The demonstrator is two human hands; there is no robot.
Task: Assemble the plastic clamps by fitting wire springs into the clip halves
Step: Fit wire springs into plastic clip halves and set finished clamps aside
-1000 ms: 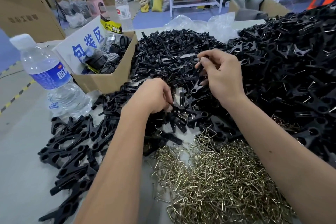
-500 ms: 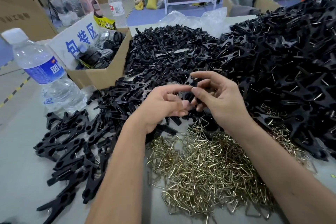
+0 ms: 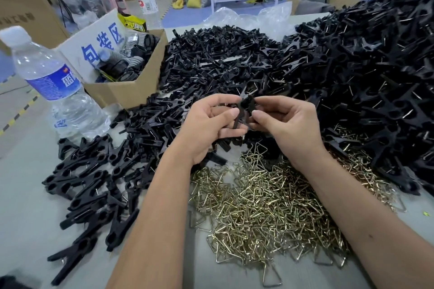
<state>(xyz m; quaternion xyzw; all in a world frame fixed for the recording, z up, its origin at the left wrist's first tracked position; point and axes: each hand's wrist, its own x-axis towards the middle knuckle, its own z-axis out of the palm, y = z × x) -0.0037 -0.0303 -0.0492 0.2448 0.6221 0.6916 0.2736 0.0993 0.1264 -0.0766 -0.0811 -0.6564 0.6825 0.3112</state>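
Two black clip halves (image 3: 244,110) are held together above the counter (image 3: 25,195), between the hands; their long axis runs roughly upright, forked ends pointing up and away from the person. The left hand (image 3: 211,124) pinches the left half with thumb and curled fingers, and the right hand (image 3: 286,122) pinches the right half likewise. Below lies a heap of brass wire springs (image 3: 265,213); loose black halves (image 3: 211,63) spread behind, assembled clamps (image 3: 375,73) pile at right

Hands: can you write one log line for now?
left hand: holds clip halves | right hand: holds them too | wire springs: piled below
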